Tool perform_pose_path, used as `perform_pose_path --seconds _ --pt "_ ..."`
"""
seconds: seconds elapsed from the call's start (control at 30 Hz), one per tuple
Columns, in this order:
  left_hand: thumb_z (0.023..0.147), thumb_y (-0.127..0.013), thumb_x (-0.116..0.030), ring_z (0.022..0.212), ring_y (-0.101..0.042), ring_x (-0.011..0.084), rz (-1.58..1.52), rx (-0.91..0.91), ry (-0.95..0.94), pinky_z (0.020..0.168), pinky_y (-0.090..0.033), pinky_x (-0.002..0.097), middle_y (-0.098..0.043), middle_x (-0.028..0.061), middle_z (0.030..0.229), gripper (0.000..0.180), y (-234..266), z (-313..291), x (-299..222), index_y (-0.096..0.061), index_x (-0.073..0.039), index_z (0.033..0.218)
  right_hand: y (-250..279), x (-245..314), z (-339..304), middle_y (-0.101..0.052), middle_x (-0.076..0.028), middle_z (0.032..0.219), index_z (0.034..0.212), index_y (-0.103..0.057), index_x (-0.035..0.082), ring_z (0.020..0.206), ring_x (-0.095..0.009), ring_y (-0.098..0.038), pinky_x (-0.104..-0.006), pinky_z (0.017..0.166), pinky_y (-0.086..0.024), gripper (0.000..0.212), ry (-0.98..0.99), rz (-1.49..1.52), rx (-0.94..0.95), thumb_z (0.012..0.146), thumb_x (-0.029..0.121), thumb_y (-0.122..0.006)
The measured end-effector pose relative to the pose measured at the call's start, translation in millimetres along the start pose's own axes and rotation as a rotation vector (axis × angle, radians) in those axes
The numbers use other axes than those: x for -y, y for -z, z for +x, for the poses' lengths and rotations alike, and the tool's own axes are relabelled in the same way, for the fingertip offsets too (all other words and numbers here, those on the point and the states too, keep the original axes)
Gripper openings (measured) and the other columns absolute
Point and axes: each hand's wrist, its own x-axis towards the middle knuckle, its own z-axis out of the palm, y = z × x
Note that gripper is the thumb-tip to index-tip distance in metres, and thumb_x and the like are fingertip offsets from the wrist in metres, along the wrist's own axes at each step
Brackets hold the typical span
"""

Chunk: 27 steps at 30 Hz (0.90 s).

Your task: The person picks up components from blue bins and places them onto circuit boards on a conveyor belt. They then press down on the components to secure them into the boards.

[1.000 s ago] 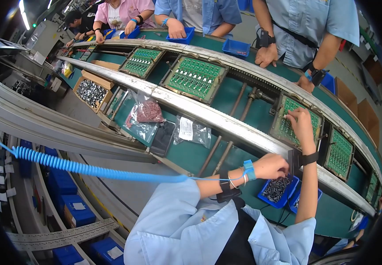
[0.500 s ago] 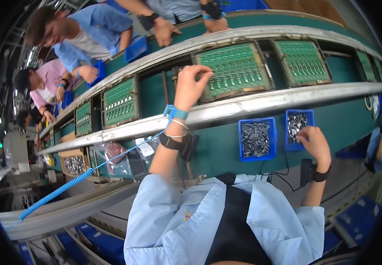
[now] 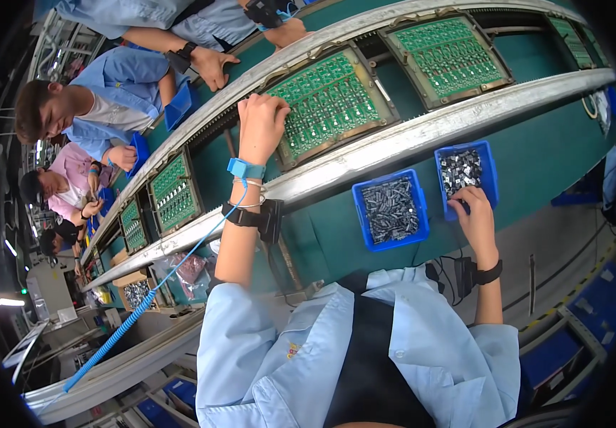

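Note:
My left hand (image 3: 259,130) is at the left edge of a green circuit board panel (image 3: 333,107), set in a frame on the conveyor line. Its fingers are curled together, and whatever they hold is hidden. A blue wristband (image 3: 245,169) with a coiled cord circles that wrist. My right hand (image 3: 476,215) hovers at the near edge of a blue bin (image 3: 493,178) of small silver-and-black components (image 3: 460,171). Thumb and fingers are pinched there, too small to tell on what. Beside it a second blue bin (image 3: 397,242) holds dark, elongated parts (image 3: 391,208).
A metal rail (image 3: 422,127) runs between the bins and the boards. Another framed board (image 3: 450,57) lies farther right, and one (image 3: 174,189) to the left. Across the line, co-workers' hands (image 3: 212,66) rest near the far rail. The coiled blue cord (image 3: 119,332) hangs at left.
The view has turned, so boards and bins sit farther left in the picture. My left hand's fingers have drawn closer together at the board; my right hand stays at the right-hand bin.

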Motion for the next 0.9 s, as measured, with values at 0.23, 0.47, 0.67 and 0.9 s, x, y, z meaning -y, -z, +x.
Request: perform_pose_path --seconds 0.23,0.47,0.67,0.9 --pt "0.081 -0.070 -0.016 0.081 -0.055 0.0242 0.043 -0.020 -0.006 0.081 -0.035 0.0373 -0.064 0.0051 0.079 0.008 -4 0 -1 -0.068 -0.008 0.081 -10 -10 0 -0.068 -0.014 0.090 0.089 -0.060 -0.003 0.079 -0.027 -0.065 -0.0341 0.073 -0.051 0.009 -0.048 0.142 -0.189 0.086 0.003 -0.066" --pt "0.080 -0.071 -0.014 0.080 -0.054 0.0240 0.068 -0.045 -0.071 0.081 -0.035 0.0369 -0.063 0.0051 0.078 0.008 -2 2 -6 -0.067 -0.007 0.080 -17 -12 5 -0.071 -0.015 0.095 0.086 -0.055 -0.003 0.075 -0.018 -0.067 -0.0290 0.071 -0.053 0.010 -0.142 0.265 -0.280 0.091 0.003 -0.061" --pt "0.078 -0.071 -0.013 0.081 -0.054 0.0243 0.122 -0.030 -0.105 0.082 -0.036 0.0374 -0.063 0.0051 0.078 0.008 2 2 -9 -0.066 -0.007 0.079 -21 -9 7 -0.071 -0.015 0.095 0.084 -0.054 -0.003 0.077 -0.015 -0.067 -0.0272 0.071 -0.054 0.010 -0.174 0.332 -0.280 0.089 0.000 -0.061" --pt "0.079 -0.070 -0.013 0.083 -0.054 0.0238 0.118 0.030 -0.115 0.083 -0.035 0.0374 -0.063 0.0051 0.080 0.007 1 -3 -14 -0.070 -0.006 0.082 -20 -9 11 -0.070 -0.015 0.099 0.084 -0.054 -0.003 0.080 -0.015 -0.067 -0.0260 0.073 -0.054 0.009 -0.140 0.387 -0.264 0.087 -0.003 -0.063"
